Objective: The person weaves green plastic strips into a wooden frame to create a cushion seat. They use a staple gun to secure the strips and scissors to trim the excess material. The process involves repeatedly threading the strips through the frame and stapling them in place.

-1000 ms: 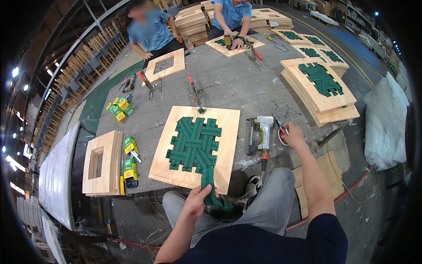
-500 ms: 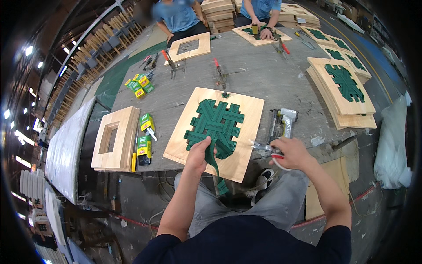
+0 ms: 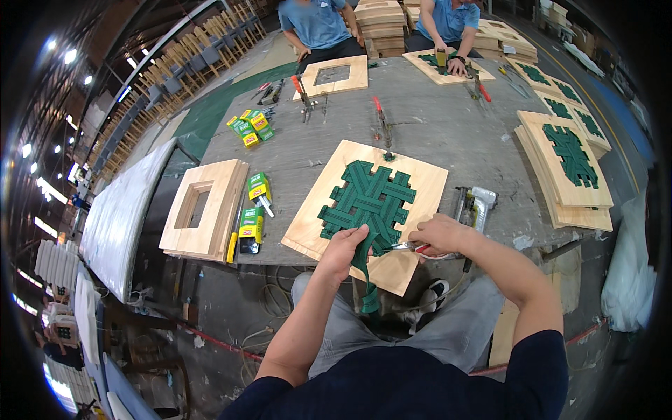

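Note:
A light wooden board point(image 3: 308, 227) lies before me at the near table edge, with dark green straps woven over its middle point(image 3: 371, 196). My left hand point(image 3: 344, 250) is closed on the loose end of a green strap point(image 3: 367, 283), which hangs down past the board's near edge. In my right hand point(image 3: 439, 235) is a pair of scissors point(image 3: 403, 246) with red-and-white handles. Their blades point left and reach the strap close to my left fingers. Just beyond my right hand, a staple gun point(image 3: 483, 203) rests on the table.
Wooden frames point(image 3: 187, 231) are stacked at left beside green-and-yellow boxes point(image 3: 251, 224). Strapped boards point(image 3: 560, 133) are piled at right. Clamps point(image 3: 381, 122) stand farther back. Across the table point(image 3: 308, 150), one co-worker's hands point(image 3: 456, 66) work on another board; a second person point(image 3: 315, 28) stands beside.
My right hand has brought the scissors left, from beside the board to the strap at my left hand. My left hand still holds the strap. The whole view has shifted slightly.

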`<move>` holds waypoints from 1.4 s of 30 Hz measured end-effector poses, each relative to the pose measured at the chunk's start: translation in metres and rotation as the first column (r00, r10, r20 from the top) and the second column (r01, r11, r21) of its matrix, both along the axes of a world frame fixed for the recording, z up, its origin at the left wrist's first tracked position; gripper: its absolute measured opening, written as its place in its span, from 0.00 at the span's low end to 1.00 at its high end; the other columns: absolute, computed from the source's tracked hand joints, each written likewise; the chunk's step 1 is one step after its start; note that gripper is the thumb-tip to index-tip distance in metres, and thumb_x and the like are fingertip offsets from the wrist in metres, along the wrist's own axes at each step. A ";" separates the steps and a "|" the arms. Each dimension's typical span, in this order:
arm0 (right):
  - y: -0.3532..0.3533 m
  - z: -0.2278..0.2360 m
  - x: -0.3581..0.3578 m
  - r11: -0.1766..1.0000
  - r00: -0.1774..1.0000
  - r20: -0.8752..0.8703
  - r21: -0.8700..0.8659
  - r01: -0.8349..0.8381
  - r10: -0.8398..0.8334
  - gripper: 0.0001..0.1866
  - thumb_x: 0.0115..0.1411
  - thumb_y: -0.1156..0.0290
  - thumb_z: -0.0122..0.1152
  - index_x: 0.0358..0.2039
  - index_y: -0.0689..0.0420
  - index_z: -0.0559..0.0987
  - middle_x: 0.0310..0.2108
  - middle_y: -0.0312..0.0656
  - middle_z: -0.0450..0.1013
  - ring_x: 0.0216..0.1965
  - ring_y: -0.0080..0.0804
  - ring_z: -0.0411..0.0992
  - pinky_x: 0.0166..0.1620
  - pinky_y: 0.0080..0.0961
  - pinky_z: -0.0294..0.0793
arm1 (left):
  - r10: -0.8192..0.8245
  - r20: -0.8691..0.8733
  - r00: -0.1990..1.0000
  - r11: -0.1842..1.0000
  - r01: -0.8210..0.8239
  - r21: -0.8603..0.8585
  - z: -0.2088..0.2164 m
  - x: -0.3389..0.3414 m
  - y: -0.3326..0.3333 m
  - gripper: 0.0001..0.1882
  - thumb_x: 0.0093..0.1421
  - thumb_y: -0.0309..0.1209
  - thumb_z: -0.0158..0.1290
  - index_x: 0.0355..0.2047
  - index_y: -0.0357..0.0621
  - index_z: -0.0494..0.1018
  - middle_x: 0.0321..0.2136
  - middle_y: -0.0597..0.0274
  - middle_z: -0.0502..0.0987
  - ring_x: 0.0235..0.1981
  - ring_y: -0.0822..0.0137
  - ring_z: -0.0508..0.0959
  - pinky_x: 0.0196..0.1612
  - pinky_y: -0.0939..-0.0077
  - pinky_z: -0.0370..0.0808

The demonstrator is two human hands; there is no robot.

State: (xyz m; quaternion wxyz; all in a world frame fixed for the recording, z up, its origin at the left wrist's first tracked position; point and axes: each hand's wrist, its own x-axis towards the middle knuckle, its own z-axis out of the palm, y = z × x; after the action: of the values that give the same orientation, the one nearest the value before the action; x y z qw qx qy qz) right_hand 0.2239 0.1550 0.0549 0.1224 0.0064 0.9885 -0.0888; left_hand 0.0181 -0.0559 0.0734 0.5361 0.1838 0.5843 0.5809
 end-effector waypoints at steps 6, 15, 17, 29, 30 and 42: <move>-0.007 0.004 -0.004 0.998 0.991 -0.115 -0.009 -0.068 0.066 0.19 0.58 0.54 0.66 0.46 0.46 0.77 0.38 0.42 0.77 0.41 0.50 0.79 0.44 0.46 0.76 | -0.081 -0.048 0.996 0.996 0.082 0.024 0.008 0.009 0.001 0.16 0.72 0.41 0.54 0.38 0.39 0.80 0.25 0.66 0.79 0.24 0.75 0.77 0.30 0.79 0.75; -0.038 -0.009 0.025 0.933 0.897 -0.333 -0.306 0.188 -0.290 0.20 0.61 0.52 0.67 0.48 0.48 0.76 0.38 0.45 0.79 0.41 0.53 0.79 0.41 0.47 0.79 | -0.088 -0.018 0.996 0.970 0.090 0.225 0.028 0.015 -0.032 0.15 0.75 0.37 0.49 0.47 0.35 0.74 0.29 0.58 0.79 0.30 0.65 0.80 0.36 0.69 0.79; -0.042 -0.008 0.048 0.767 0.620 -0.456 -0.442 0.465 -0.639 0.21 0.61 0.53 0.67 0.49 0.49 0.76 0.39 0.45 0.80 0.41 0.52 0.80 0.42 0.48 0.79 | 0.036 0.024 0.999 0.967 -0.041 0.252 0.028 0.006 -0.062 0.15 0.74 0.34 0.50 0.51 0.34 0.73 0.32 0.56 0.80 0.31 0.62 0.81 0.39 0.65 0.81; 0.065 -0.048 0.179 0.287 0.072 -0.646 -0.235 0.929 -0.760 0.22 0.60 0.58 0.69 0.48 0.58 0.75 0.44 0.54 0.74 0.46 0.59 0.74 0.50 0.50 0.74 | 0.203 0.430 0.880 0.900 -0.340 0.271 -0.020 0.019 -0.107 0.17 0.63 0.26 0.56 0.52 0.33 0.71 0.39 0.46 0.82 0.42 0.44 0.84 0.55 0.45 0.80; 0.059 -0.049 0.165 0.289 0.062 -0.573 -0.315 0.904 -0.817 0.22 0.60 0.58 0.69 0.47 0.58 0.75 0.43 0.53 0.74 0.45 0.59 0.74 0.50 0.50 0.73 | 0.216 0.398 0.892 0.900 -0.339 0.272 -0.020 0.020 -0.109 0.16 0.66 0.28 0.54 0.52 0.33 0.71 0.38 0.47 0.81 0.41 0.46 0.84 0.54 0.45 0.81; 0.069 -0.057 0.106 0.208 0.041 -0.511 -0.275 0.939 -0.859 0.18 0.60 0.65 0.68 0.44 0.58 0.72 0.42 0.55 0.73 0.45 0.58 0.73 0.48 0.49 0.73 | -0.026 -0.725 0.689 0.999 0.044 0.006 0.000 -0.075 0.046 0.24 0.77 0.45 0.41 0.63 0.43 0.72 0.56 0.51 0.78 0.58 0.48 0.76 0.62 0.56 0.70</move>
State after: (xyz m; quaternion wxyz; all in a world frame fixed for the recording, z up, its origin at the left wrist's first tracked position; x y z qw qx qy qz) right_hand 0.3300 0.2237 -0.0021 -0.2615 0.6050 0.7482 -0.0757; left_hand -0.0567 -0.0095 0.0730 0.2713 0.4149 0.7381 0.4577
